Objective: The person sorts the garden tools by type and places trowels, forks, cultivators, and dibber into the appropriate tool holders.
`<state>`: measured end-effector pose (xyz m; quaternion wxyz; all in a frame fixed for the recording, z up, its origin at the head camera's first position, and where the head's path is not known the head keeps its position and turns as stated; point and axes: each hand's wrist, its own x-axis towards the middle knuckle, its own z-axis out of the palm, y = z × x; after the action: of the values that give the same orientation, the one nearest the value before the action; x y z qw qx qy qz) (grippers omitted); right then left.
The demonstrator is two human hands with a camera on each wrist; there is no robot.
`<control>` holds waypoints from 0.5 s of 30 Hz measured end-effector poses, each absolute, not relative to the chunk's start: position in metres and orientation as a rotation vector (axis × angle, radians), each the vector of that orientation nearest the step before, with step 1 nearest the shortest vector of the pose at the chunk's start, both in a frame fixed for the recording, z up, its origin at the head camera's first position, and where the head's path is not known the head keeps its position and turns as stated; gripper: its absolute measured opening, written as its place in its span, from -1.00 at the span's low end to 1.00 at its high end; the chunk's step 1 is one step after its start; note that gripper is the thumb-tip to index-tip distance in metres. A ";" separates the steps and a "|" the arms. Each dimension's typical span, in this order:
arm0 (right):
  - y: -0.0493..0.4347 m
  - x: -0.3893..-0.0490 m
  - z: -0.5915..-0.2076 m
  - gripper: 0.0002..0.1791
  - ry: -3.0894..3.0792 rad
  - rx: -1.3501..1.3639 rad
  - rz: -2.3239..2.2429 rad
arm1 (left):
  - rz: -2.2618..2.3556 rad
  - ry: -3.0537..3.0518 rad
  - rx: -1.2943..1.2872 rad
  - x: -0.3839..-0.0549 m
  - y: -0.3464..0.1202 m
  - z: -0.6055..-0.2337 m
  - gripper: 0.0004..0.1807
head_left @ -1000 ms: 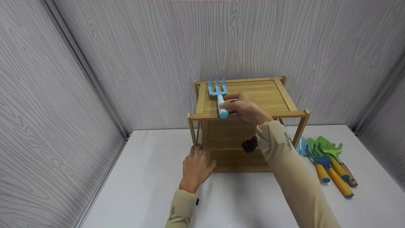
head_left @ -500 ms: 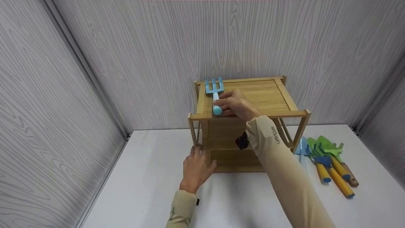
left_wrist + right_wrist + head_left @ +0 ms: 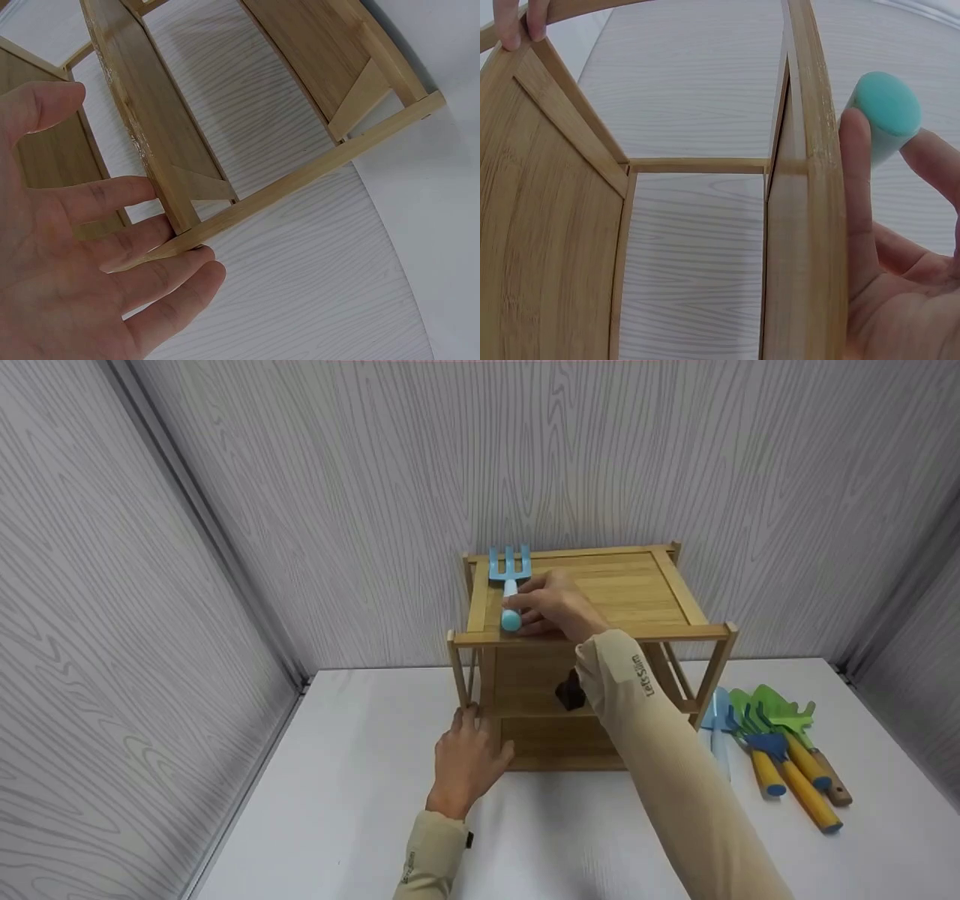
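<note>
On the left part of a wooden rack's top shelf (image 3: pixel 600 585) is a light-blue garden hand fork (image 3: pixel 510 574), its three tines facing the back wall. My right hand (image 3: pixel 555 604) holds its pale handle between thumb and fingers. In the right wrist view the handle's turquoise end (image 3: pixel 889 103) shows between the fingers, right by the shelf edge (image 3: pixel 821 172). Lower down, my left hand (image 3: pixel 466 757) rests its fingertips against the rack's front left side. The left wrist view shows those fingers (image 3: pixel 161 281) extended at the wooden post (image 3: pixel 300 176), with the thumb apart from it.
Right of the rack, several garden tools lie on the white table (image 3: pixel 360 780): a pale-blue trowel (image 3: pixel 718 720), a blue hand fork (image 3: pixel 766 744) with a yellow handle, and green tools (image 3: pixel 776 709). A patterned wall (image 3: pixel 360 510) stands behind the rack.
My right hand has moved the hand fork slightly left and farther back over the top shelf, with little movement in the last half second. My left hand has stayed at the rack's side.
</note>
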<state>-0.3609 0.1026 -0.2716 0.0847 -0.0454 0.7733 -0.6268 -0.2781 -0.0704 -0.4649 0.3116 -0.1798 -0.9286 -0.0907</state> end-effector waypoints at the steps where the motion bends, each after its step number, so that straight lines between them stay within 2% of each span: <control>1: 0.103 -0.360 -0.271 -0.54 2.304 -0.124 -1.878 | -0.244 -2.450 -0.476 -0.278 -0.070 -0.465 -0.46; 7: 0.110 -0.355 -0.266 -0.63 2.250 -0.087 -1.945 | -0.262 -2.453 -0.479 -0.279 -0.070 -0.463 -0.48; 15: 0.122 -0.345 -0.255 -0.52 2.157 -0.153 -1.990 | -0.301 -2.497 -0.476 -0.280 -0.069 -0.459 -0.48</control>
<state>-0.3447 0.1224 -0.2552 0.1013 -0.0520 0.7301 -0.6737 -0.2797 -0.0689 -0.4593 0.2869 -0.1781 -0.9345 -0.1128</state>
